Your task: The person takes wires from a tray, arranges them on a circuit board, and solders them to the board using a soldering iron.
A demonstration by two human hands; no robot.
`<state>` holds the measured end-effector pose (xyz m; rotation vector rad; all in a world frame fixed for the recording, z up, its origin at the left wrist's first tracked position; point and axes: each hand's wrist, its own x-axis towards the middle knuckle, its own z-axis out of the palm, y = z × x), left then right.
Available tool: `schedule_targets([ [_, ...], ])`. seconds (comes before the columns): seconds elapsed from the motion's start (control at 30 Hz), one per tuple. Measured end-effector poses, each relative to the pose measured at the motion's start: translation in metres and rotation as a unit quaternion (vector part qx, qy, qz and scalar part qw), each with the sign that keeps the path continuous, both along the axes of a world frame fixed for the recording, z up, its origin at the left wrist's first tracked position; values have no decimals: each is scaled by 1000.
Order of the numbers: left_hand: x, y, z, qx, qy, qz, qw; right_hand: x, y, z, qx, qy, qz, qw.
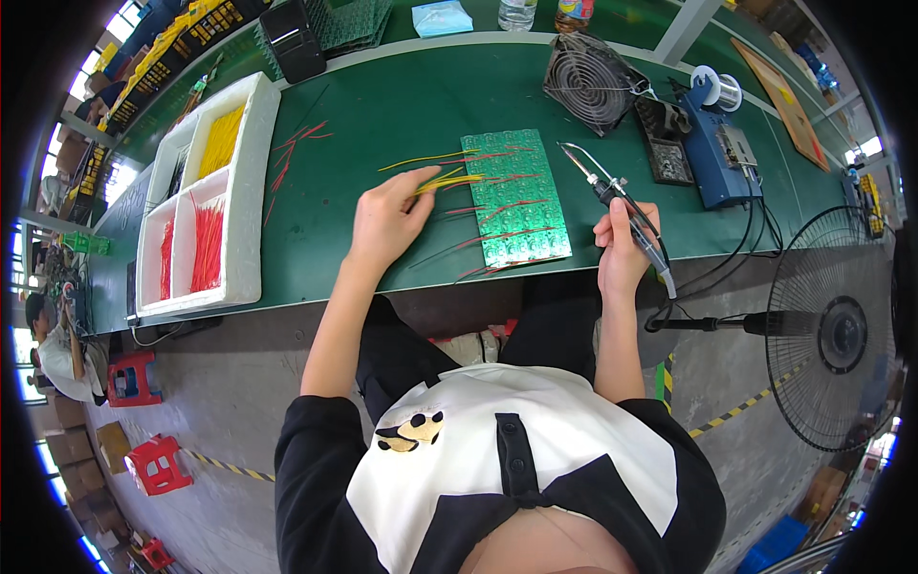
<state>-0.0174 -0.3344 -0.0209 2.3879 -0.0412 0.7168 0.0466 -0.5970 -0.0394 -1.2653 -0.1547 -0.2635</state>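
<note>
A green circuit board panel (523, 218) lies near the table's front edge, with red, black and yellow wires lying across it and sticking out to its left. At its left side, my left hand (384, 218) pinches a small bunch of yellow wires (451, 181), whose ends reach over the board. My right hand (628, 239) is closed around a soldering iron (604, 190) with a thin curved metal tube fixed along it. Its tip points up and left, just off the board's right edge. Whether the left thumb and fingertips also touch a red wire cannot be made out.
A white foam tray (251, 191) at the left holds yellow, red and dark wires. Loose red wires (287, 158) lie beside it. Farther right stand a small fan (588, 81) and a blue soldering station (719, 143) with a solder spool (717, 91). A floor fan (832, 330) stands at the right.
</note>
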Motion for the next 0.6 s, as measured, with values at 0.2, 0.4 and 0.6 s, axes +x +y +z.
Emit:
schedule_targets([
  [0.2,-33,25,-1,-175,32,110,978,-4,-5,0,-3,5,-54,999],
  [0.4,-47,23,4,-347,51,42,935,-7,-5,-5,-31,-18,-70,997],
  [0.6,-23,-2,5,-300,69,-8,951,-8,-3,-2,-36,-25,-56,997],
])
